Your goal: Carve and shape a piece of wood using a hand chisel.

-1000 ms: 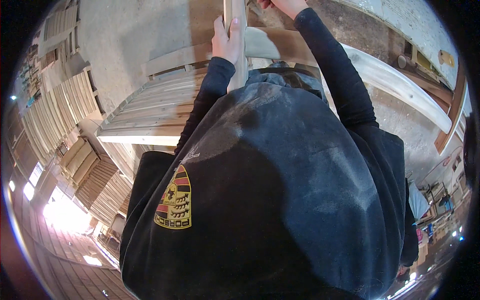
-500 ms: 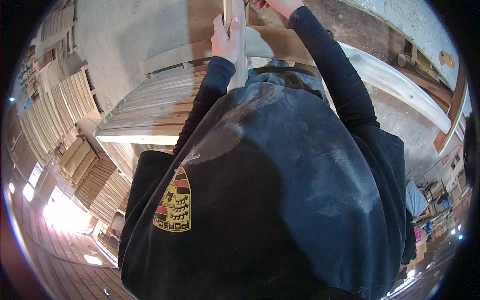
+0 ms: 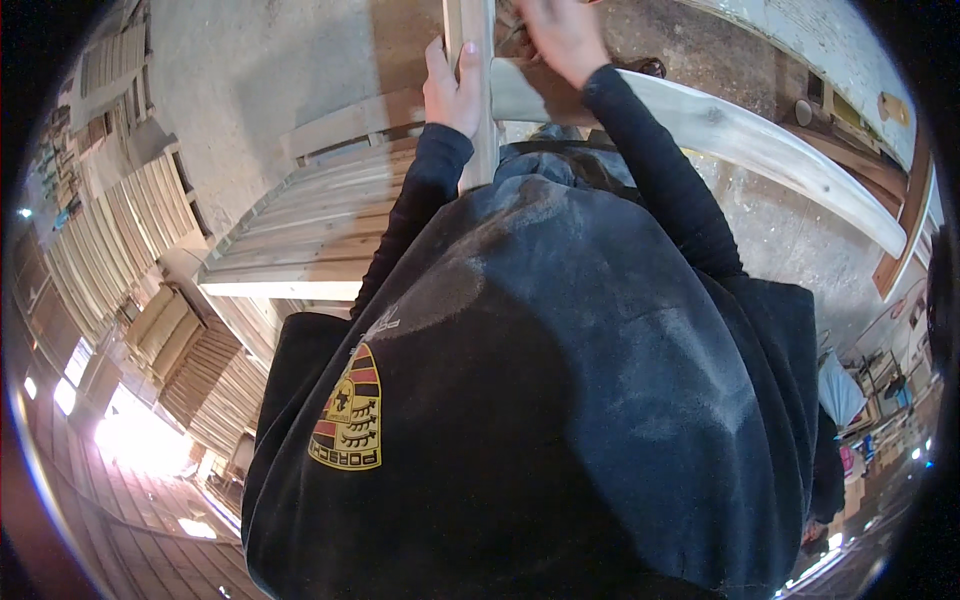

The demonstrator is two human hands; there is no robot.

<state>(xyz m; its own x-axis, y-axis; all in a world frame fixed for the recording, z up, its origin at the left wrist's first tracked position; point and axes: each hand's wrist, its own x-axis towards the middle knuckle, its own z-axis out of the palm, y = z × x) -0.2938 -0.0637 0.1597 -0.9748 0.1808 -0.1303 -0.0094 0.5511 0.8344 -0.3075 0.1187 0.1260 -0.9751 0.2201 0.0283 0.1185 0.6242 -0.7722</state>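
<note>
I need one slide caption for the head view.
Left hand holding a wooden beam, blurred right hand beside it, near a curved board.

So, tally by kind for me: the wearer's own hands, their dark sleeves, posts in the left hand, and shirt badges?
Hands: 2 (left hand, right hand)
Dark sleeves: 2
Post in the left hand: 1
Shirt badge: 1
Total: 6

Head-worn fisheye view, facing steeply down, dark shirt [image 3: 500,390] close and filling the centre, left hand [image 3: 455,92] and right hand [image 3: 566,42] farther off, near the upper edge
</note>
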